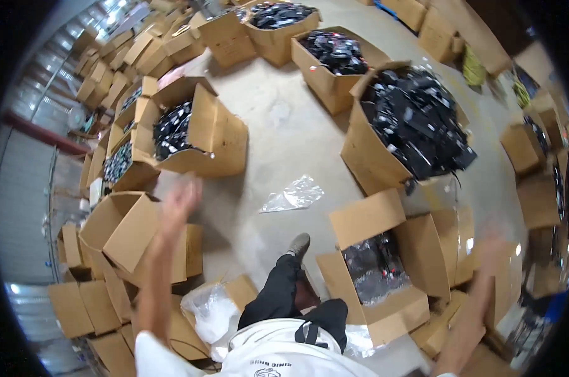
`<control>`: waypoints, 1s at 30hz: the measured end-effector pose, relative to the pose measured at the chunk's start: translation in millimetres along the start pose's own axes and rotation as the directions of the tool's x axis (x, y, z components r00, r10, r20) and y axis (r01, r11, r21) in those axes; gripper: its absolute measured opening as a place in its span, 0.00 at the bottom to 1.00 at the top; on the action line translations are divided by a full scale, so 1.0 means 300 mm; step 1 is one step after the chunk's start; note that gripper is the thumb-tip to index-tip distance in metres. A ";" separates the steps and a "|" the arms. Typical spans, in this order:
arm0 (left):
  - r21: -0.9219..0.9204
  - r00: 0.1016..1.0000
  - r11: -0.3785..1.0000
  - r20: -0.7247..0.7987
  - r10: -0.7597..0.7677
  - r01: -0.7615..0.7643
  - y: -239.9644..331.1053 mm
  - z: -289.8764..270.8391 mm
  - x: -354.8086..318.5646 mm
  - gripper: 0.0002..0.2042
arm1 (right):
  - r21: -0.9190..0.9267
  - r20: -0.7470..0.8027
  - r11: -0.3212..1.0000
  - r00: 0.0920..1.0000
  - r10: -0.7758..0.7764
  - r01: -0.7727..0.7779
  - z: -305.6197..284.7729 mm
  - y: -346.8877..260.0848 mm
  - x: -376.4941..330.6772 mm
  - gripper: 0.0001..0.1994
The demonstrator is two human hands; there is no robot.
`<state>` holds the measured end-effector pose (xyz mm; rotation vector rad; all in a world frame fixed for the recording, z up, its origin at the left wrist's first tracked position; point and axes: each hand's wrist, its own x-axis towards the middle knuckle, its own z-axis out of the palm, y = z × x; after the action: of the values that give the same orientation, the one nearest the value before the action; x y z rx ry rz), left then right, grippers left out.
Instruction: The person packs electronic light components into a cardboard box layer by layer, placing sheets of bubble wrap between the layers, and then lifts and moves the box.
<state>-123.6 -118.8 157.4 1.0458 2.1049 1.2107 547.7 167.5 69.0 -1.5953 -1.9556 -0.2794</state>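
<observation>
Both hands are raised, spread and empty: left hand (179,202) over an empty box (118,229), blurry right hand (493,251) beside the bag-lined box (379,270). One box should be picked, reached for slowly and gripped firmly.

A clear plastic bag (294,195) lies on the concrete floor (284,119)

Concrete floor (284,125): open cardboard boxes (385,157) of black parts ringed round a bare middle; one crumpled clear plastic bag (295,195) lying there.
</observation>
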 end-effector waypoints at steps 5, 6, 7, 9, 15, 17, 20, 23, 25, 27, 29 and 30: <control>-0.320 0.634 0.683 -0.257 -0.729 0.656 -1.012 -0.182 -1.002 0.14 | 0.244 0.768 0.959 0.574 -0.283 0.146 0.035 -0.123 -0.919 0.07; -0.512 0.067 0.273 -0.385 -0.921 0.815 -1.098 -0.234 -1.300 0.31 | 0.327 0.767 0.937 0.544 -0.341 0.125 0.121 -0.205 -0.941 0.06; -0.805 -0.132 0.060 -0.170 -0.976 0.590 -1.086 -0.053 -1.253 0.11 | 0.279 0.783 0.947 0.533 -0.319 0.156 0.136 -0.181 -0.938 0.06; -0.316 0.219 0.326 -0.330 -0.918 0.891 -1.068 -0.216 -1.581 0.15 | 0.370 0.804 0.923 0.461 -0.375 0.105 0.206 -0.299 -0.973 0.06; 0.055 0.466 0.464 -0.053 -0.883 0.884 -1.318 -0.097 -0.416 0.06 | 0.461 0.842 0.887 0.323 -0.431 -0.019 0.352 -0.421 -0.901 0.07; -0.201 0.651 0.648 -0.058 -0.756 0.735 -1.250 -0.047 0.047 0.08 | 0.414 0.863 0.906 0.357 -0.357 -0.093 0.343 -0.495 -0.892 0.07; -0.583 0.658 0.662 -0.268 -0.704 0.471 -1.000 -0.001 0.548 0.10 | 0.148 0.914 0.679 0.362 0.184 -0.719 0.552 -0.799 -0.364 0.11; -0.436 0.917 0.819 0.040 -0.398 0.374 -0.757 0.279 0.910 0.13 | 0.254 0.830 0.402 0.412 0.377 -0.880 0.631 -0.846 -0.160 0.09; -0.409 0.933 0.842 0.230 -0.277 0.351 -0.622 0.459 1.001 0.13 | 0.252 0.845 0.365 0.388 0.369 -0.896 0.670 -0.910 -0.108 0.08; -0.401 0.870 0.808 0.421 -0.255 0.431 -0.609 0.587 1.029 0.13 | 0.153 0.908 0.450 0.305 0.287 -0.880 0.697 -0.985 -0.110 0.08; -0.082 0.760 0.924 0.598 -0.254 0.373 -0.703 0.694 1.059 0.19 | 0.116 0.940 0.306 0.204 0.275 -0.945 0.790 -0.988 -0.198 0.07; -0.002 0.685 0.917 0.665 -0.297 0.398 -0.761 0.738 1.084 0.21 | 0.079 0.944 0.303 0.169 0.282 -0.950 0.858 -0.961 -0.248 0.07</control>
<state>-239.4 183.2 -162.5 0.7880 1.5278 0.6527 203.1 163.4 -121.0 -1.9620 -1.1259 1.7630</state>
